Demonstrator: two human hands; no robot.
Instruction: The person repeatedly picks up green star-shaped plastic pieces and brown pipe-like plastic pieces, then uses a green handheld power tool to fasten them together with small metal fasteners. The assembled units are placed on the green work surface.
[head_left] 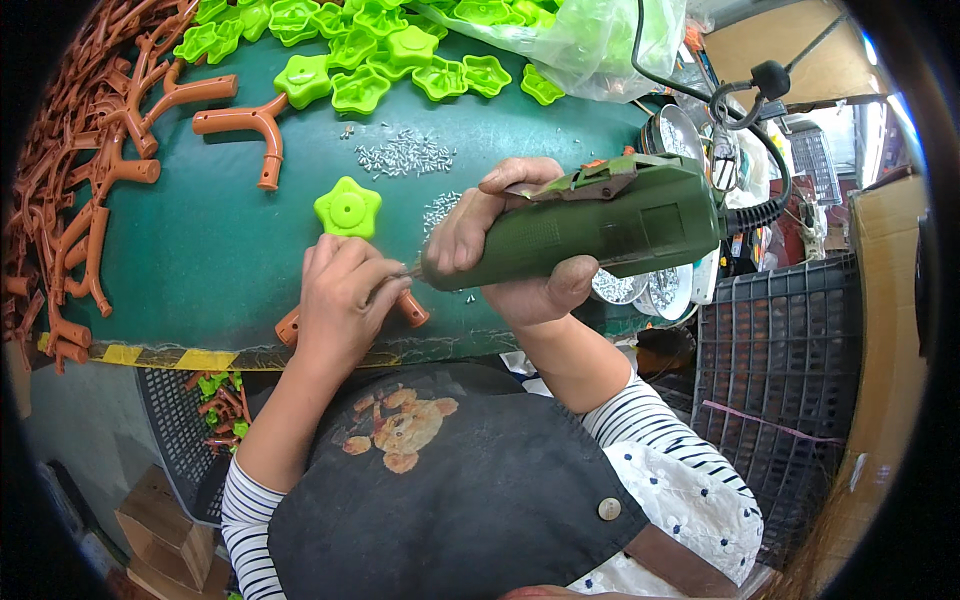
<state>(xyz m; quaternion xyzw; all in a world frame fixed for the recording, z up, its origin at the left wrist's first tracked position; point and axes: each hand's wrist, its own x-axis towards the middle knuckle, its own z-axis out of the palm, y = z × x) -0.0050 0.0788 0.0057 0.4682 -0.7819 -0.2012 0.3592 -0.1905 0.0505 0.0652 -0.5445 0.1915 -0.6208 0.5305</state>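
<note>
My right hand (465, 235) is wrapped round the body of a dark green electric screwdriver (590, 232), which lies level with its tip toward the left. A black cord runs from its back end. My left hand (345, 297) is closed over a brown branch-shaped plastic piece (411, 308), mostly covered by the fingers. Just beyond those fingers shows a lime green star-shaped part (347, 208); the hand hides whether it joins the brown piece. The screwdriver's tip meets my left fingertips, and any screw there is too small to make out.
Small screws (405, 155) lie in loose piles on the green tabletop (300, 215). Brown branch pieces (95, 180) heap up at left, green stars (360, 90) at the back. Metal bowls (668, 290) stand at right. Dark plastic crates (785, 370) flank me below table level.
</note>
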